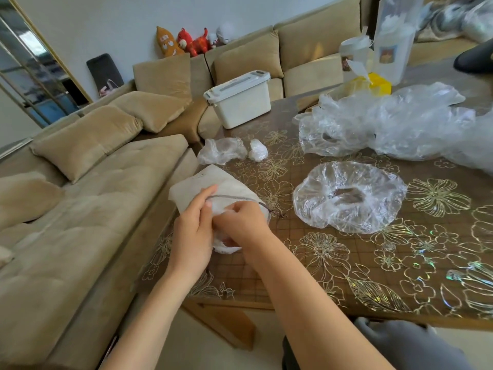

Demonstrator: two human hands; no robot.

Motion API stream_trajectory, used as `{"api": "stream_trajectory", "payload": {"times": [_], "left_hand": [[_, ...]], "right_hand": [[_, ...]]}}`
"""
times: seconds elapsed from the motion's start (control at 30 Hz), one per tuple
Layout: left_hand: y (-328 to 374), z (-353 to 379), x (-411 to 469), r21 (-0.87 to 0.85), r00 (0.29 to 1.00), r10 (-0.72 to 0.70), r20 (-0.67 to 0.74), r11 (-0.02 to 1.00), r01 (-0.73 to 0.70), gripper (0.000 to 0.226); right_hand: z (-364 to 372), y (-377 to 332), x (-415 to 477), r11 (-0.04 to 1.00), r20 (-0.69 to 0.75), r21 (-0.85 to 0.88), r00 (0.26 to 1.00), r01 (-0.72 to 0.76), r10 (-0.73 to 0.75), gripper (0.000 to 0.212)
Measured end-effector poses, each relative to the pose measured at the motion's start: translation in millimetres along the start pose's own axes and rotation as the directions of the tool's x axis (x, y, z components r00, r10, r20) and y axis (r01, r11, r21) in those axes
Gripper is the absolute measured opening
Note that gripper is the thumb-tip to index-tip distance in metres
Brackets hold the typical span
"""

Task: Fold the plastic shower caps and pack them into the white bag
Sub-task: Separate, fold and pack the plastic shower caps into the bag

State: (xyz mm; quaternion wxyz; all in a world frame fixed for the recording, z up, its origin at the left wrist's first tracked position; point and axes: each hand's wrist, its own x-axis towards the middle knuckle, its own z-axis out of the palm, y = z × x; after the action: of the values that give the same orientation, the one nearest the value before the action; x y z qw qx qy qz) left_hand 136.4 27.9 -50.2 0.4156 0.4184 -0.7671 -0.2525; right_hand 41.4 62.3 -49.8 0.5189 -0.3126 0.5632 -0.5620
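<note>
At the table's (pixel 346 263) near left edge, the left hand (pixel 190 236) has its grip clamped on the white bag's (pixel 202 182) mouth. The right hand's (pixel 240 222) grip is closed on a folded cap (pixel 226 248), apparently packing it in. Next, fold the spread cap (pixel 349 196) to the right.

My bag (pixel 210 182) is white with a dark drawstring (pixel 234 197); right of it, a clear cap (pixel 349 196) on the brown, gold-flowered table (pixel 346 265).

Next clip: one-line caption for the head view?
Left hand holds the mouth of the white drawstring bag, right hand at its opening; a clear shower cap lies on the table.
</note>
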Motion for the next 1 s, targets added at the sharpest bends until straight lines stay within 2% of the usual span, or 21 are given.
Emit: {"api": "stream_trajectory", "payload": {"times": [0.07,0.13,0.2,0.27,0.37,0.43,0.47,0.5,0.57,0.67,0.73,0.8,0.9,1.0], "left_hand": [[4.4,1.6,-5.2,-0.023,1.0,0.018,-0.025,1.0,-0.019,0.032],[8.2,6.1,-12.5,-0.029,1.0,0.026,-0.012,0.999,-0.027,0.033],[9.8,13.0,-20.4,-0.023,0.999,0.028,0.025,0.999,-0.027,0.036],[9.1,17.3,-23.8,-0.034,1.0,0.02,0.017,0.999,-0.019,0.038],[3.5,11.5,-18.6,-0.136,1.0,-0.016,-0.013,0.991,0.014,0.038],[-4.8,7.1,-15.8,-0.166,1.0,-0.023,0.011,0.986,0.025,0.039],[-9.2,7.1,-16.2,-0.16,0.999,-0.015,0.046,0.987,0.023,0.039],[-14.4,8.7,-17.8,-0.14,0.996,-0.004,0.094,0.99,0.017,0.039],[-27.2,14.7,-21.9,-0.014,0.981,0.075,0.178,0.997,-0.074,0.038],[-47.2,22.7,-24.2,0.222,0.937,0.204,0.283,0.937,-0.271,0.043],[-56.3,26.4,-22.1,0.292,0.924,0.226,0.308,0.902,-0.318,0.046],[-59.5,29.8,-18.7,0.332,0.936,0.225,0.272,0.891,-0.311,0.04],[-61.0,30.1,-8.1,0.376,0.963,0.181,0.2,0.893,-0.246,0.033],[-58.1,31.4,-4.9,0.464,0.965,0.175,0.195,0.85,-0.248,0.029]], "right_hand": [[3.1,-2.0,0.5,0.91,0.081,0.377,0.985,-0.173,0.154,0.014],[3.8,0.5,3.2,0.808,0.071,0.542,0.971,-0.231,0.229,0.006],[7.3,6.1,9.3,0.835,0.004,0.527,0.983,-0.16,0.186,0.008],[11.3,12.6,15.2,0.921,-0.058,0.375,0.989,-0.102,0.133,0.02],[10.6,14.1,19.4,0.936,0.067,0.287,0.979,-0.203,0.192,0.028],[2.4,11.6,20.9,0.858,0.159,0.399,0.946,-0.324,0.283,0.031],[-4.0,10.1,20.6,0.794,0.204,0.485,0.93,-0.366,0.304,0.026],[-10.3,8.0,18.7,0.729,0.247,0.562,0.92,-0.391,0.303,0.019],[-21.0,3.8,14.3,0.653,0.317,0.639,0.912,-0.408,0.259,0.017],[-32.3,0.4,12.8,0.761,0.288,0.494,0.905,-0.422,0.314,0.022],[-39.1,-4.0,10.1,0.845,0.235,0.335,0.906,-0.416,0.353,0.024],[-48.9,-9.6,3.9,0.921,0.146,0.147,0.929,-0.361,0.341,0.027],[-65.7,-20.5,-3.7,0.982,-0.008,-0.062,0.984,-0.178,0.178,0.024],[-91.2,-32.2,-8.8,0.951,-0.146,-0.31,0.988,-0.006,-0.042,0.023]]}}
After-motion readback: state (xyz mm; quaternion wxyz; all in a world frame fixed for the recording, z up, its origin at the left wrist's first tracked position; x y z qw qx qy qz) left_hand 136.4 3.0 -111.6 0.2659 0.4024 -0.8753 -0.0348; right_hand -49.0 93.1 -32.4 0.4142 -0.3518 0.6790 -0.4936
